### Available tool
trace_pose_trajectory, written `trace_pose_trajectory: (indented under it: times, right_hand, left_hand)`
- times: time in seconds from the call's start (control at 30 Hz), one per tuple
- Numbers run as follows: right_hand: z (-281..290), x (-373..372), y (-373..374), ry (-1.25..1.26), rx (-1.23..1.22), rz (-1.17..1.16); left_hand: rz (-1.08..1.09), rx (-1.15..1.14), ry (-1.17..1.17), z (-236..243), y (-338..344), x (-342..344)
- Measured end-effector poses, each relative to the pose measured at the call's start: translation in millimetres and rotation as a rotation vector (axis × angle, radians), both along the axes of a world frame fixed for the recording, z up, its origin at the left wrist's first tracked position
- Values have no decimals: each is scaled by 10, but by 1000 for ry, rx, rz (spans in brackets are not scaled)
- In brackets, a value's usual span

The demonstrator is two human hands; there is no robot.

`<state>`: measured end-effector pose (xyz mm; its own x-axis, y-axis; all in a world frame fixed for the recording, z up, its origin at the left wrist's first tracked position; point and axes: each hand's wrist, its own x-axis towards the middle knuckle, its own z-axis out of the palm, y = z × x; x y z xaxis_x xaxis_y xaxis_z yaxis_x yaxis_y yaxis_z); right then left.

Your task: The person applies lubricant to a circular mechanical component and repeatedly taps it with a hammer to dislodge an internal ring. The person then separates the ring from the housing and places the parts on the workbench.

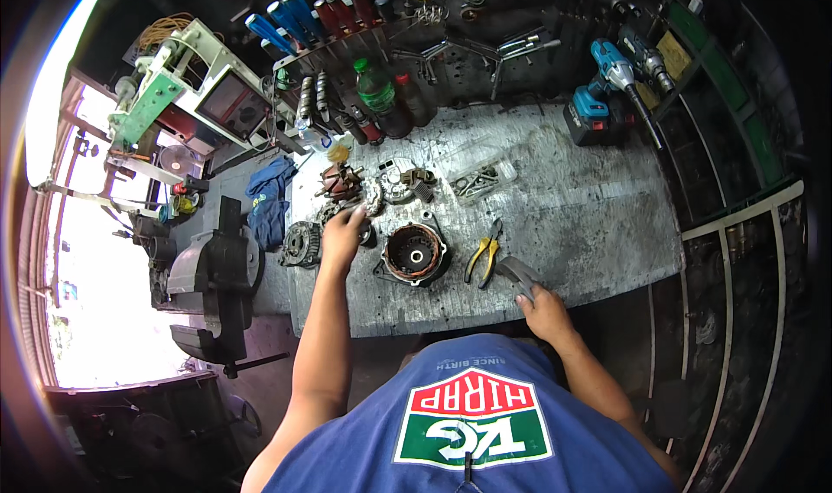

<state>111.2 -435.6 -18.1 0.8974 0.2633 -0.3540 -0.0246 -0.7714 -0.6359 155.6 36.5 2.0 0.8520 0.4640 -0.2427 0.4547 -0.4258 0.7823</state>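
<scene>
On the metal-topped bench, my left hand (341,236) is over a cluster of dismantled motor or alternator parts. Its visible fingers are stretched and apart; some fingertips blend into the dark parts. Beside it lie a round slotted housing (301,244), a copper-coloured rotor (340,181) and a silvery end cover (399,179). Right of that hand sits a round housing with a copper winding (415,254), its open side up. At the front edge, my right hand (548,314) grips a thin grey flat piece (520,274), whose material is unclear. Yellow-handled pliers (483,255) lie just left of it.
A clear tray of bolts (479,181) lies behind the pliers. A blue cordless impact wrench (598,90) stands back right. Bottles (375,90) and a screwdriver rack (325,25) line the back. A dark bench vise (217,276) and blue cloth (270,198) are left.
</scene>
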Motion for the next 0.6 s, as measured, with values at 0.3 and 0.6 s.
trace_pose_trajectory:
  times: [0.3,0.6]
  right_hand:
    - [-337,-28,-91,-52,184,-12]
    - [-459,42,-135,-67,212,-15]
  left_hand:
    - [484,-867,8,-770,-667,-1356]
    - [584,-866,-285,-898,-981,-676]
